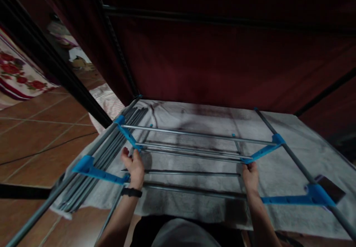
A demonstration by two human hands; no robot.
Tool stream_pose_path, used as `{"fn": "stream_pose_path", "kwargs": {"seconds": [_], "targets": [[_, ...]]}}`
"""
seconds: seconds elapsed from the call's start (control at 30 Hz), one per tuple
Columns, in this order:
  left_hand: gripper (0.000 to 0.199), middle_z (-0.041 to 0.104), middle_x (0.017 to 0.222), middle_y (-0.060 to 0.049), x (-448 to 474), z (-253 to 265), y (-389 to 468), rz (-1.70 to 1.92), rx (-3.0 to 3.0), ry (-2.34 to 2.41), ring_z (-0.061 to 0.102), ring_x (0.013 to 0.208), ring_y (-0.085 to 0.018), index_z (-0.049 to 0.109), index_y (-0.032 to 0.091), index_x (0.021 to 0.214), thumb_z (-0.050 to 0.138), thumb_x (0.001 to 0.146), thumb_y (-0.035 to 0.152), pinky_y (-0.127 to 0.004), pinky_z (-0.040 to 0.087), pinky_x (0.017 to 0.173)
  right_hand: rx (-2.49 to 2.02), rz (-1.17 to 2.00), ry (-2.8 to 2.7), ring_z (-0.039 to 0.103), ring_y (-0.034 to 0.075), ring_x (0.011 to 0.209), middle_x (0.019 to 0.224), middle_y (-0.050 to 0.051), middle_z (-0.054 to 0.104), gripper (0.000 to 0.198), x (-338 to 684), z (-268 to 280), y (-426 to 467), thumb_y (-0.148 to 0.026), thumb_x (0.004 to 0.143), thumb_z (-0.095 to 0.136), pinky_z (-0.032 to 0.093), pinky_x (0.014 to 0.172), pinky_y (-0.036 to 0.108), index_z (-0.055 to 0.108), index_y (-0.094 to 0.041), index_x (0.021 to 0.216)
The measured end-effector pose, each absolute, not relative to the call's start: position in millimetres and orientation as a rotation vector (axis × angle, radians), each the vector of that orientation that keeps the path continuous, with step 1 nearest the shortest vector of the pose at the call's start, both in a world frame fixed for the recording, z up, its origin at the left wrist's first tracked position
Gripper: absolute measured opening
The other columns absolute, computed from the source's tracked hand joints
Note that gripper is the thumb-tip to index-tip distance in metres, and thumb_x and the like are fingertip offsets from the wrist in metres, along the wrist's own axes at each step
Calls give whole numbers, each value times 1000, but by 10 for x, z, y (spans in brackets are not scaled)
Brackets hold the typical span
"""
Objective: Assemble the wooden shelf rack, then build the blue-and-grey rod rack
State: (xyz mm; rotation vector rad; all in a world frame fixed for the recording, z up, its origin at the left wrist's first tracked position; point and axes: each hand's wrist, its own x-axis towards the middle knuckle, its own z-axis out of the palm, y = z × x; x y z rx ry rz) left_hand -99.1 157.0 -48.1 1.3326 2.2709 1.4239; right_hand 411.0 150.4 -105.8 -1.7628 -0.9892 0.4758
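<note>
My left hand [135, 169], with a dark band on its wrist, is at the lower end of the far left blue plastic bracket [128, 135]. Its thumb meets the bracket's end, and its fingers curl to the left. At the matching far right blue bracket [264, 151], my right hand [251, 174] pinches the lower end; some fingertips are hidden. Several thin metal rods [194, 134] span between these two brackets. Nearer me are a left blue bracket [97, 173] and a right blue bracket [294, 200], each on a grey side tube [297, 162].
A bundle of grey tubes [111, 152] lies on the left of the pale cloth [178, 206]. Below my hands is a loose rod [191, 173] and a thicker tube [191, 190]. A dark flat object [330, 188] lies at right. Dark red fabric [211, 65] hangs behind.
</note>
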Motion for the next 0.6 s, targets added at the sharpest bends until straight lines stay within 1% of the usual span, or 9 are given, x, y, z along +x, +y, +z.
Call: {"fn": "stream_pose_path", "kwargs": {"seconds": [0.03, 0.1, 0.17, 0.23, 0.3, 0.37, 0.5, 0.6], "targets": [[52, 38, 143, -21, -1021, -475, 1622, 1485, 1258, 2276, 37, 138, -28, 15, 18, 146, 22, 100, 43, -53, 36, 111, -1758, 489, -991, 60, 25, 94, 104, 9, 67, 44, 4111, -1062, 1502, -43, 77, 53, 45, 89, 39, 57, -19, 113], [51, 48, 137, -18, -1044, -441, 1717, 1601, 1129, 2239, 47, 129, -26, 33, 17, 141, 26, 99, 46, -45, 42, 107, -1742, 509, -990, 60, 24, 94, 106, 9, 67, 45, 4112, -1068, 1499, -44, 77, 55, 44, 89, 39, 57, -19, 115], [48, 60, 119, -12, -1044, -406, 1792, 1666, 1077, 2145, 58, 110, -23, 49, 17, 128, 31, 98, 49, -40, 48, 97, -1714, 526, -993, 60, 24, 94, 106, 9, 67, 45, 4113, -1070, 1497, -45, 78, 55, 44, 90, 38, 57, -20, 115], [45, 64, 99, -7, -1046, -403, 1846, 1762, 1008, 2044, 60, 94, -20, 59, 17, 113, 40, 93, 52, -35, 50, 87, -1689, 526, -999, 59, 23, 94, 105, 8, 66, 43, 4112, -1069, 1493, -45, 78, 56, 43, 91, 38, 58, -20, 113], [43, 63, 90, -3, -1060, -437, 1882, 1883, 928, 1946, 58, 86, -17, 62, 16, 103, 50, 88, 54, -31, 48, 83, -1683, 512, -1002, 59, 23, 93, 103, 6, 66, 42, 4106, -1062, 1487, -46, 78, 56, 43, 91, 38, 58, -21, 111], [42, 62, 87, -2, -1079, -491, 1905, 1960, 879, 1877, 56, 84, -16, 64, 17, 99, 55, 84, 55, -29, 46, 82, -1701, 493, -1002, 58, 22, 89, 98, 5, 65, 40, 4094, -1047, 1483, -47, 78, 56, 43, 88, 37, 58, -21, 108], [39, 61, 84, 0, -1098, -557, 1930, 1986, 836, 1872, 56, 81, -14, 65, 18, 99, 58, 82, 52, -27, 46, 81, -1814, 429, -998, 56, 21, 78, 85, 3, 63, 35, 4057, -1004, 1480, -49, 79, 54, 42, 78, 35, 58, -21, 100], [40, 63, 85, -2, -1088, -553, 1948, 1984, 819, 1929, 57, 82, -15, 66, 16, 100, 58, 82, 51, -28, 47, 81, -1872, 377, -992, 55, 21, 73, 79, 2, 61, 33, 4026, -976, 1487, -50, 81, 52, 41, 73, 34, 57, -21, 95]]}}
